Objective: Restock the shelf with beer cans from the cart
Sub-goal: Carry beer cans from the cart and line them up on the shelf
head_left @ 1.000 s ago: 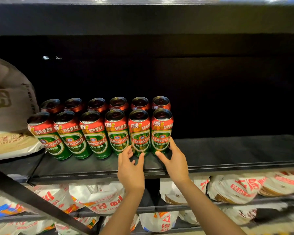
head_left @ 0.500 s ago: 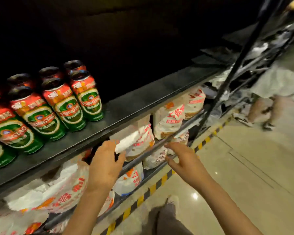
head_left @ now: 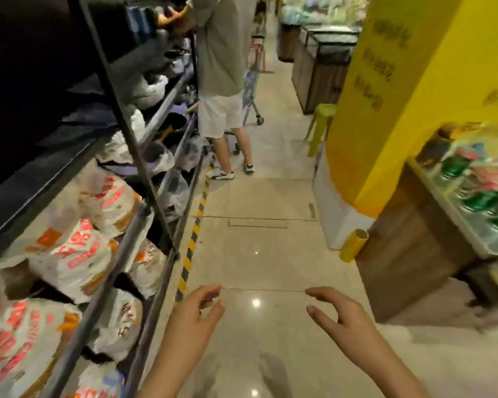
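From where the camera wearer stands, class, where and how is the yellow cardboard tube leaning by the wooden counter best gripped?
Take the yellow cardboard tube around its middle, coming from the open aisle on its left. It leans with its open end up against the wooden counter, so that side is blocked. Both the left hand and right hand are empty.

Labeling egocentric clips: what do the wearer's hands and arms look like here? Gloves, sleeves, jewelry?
Both bare: left hand and right hand have no gloves, rings, watch or bands. Forearms are uncovered down to the frame's bottom edge; no sleeve shows. Nails look short and unpainted.

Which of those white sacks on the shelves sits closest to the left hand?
The sack on the lower rack, just left of the left hand; the other sacks lie higher or farther left.
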The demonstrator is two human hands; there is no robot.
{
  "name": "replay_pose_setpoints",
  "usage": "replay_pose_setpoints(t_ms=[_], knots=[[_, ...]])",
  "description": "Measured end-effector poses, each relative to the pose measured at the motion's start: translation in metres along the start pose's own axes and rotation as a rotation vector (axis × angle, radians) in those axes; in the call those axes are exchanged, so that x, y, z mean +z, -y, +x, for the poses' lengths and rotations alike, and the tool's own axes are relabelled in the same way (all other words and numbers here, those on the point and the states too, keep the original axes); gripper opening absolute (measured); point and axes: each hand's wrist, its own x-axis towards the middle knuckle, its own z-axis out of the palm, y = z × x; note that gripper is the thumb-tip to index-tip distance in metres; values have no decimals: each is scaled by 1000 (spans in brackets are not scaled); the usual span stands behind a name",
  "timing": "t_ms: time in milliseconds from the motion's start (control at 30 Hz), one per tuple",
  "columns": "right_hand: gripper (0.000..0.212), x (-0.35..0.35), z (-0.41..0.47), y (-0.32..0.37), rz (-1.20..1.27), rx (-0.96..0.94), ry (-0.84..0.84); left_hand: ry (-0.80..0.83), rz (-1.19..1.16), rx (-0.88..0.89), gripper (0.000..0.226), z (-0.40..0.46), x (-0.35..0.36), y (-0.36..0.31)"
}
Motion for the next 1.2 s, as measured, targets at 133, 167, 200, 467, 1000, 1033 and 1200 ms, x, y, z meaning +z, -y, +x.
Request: replay_pose_setpoints(t_ms=[133, 167, 200, 467, 1000, 1033, 1200], knots=[[21, -84, -37, -70, -13, 173, -145, 190, 11, 112, 24, 18, 107, -61], [20, -104, -48, -89, -16, 219, -188, 241, 15, 144, 24, 21, 135, -76], [19, -123, -59, -108, -10, 270, -234, 292, 15, 176, 23, 23, 164, -91], [17, -223, -123, -212, 78, 536, -503, 653, 54, 337, 20, 21, 336, -189], [19, -371, 34, -325, 150, 529, -583, 674, 90, 308, 17, 188, 488, -291], [19, -379, 38, -332, 166, 530, -613, 690, 98, 309, 17, 196, 500, -300], [23, -410, 35, -380, 192, 592, -651, 807, 108, 290, 47, 208, 575, -336]])
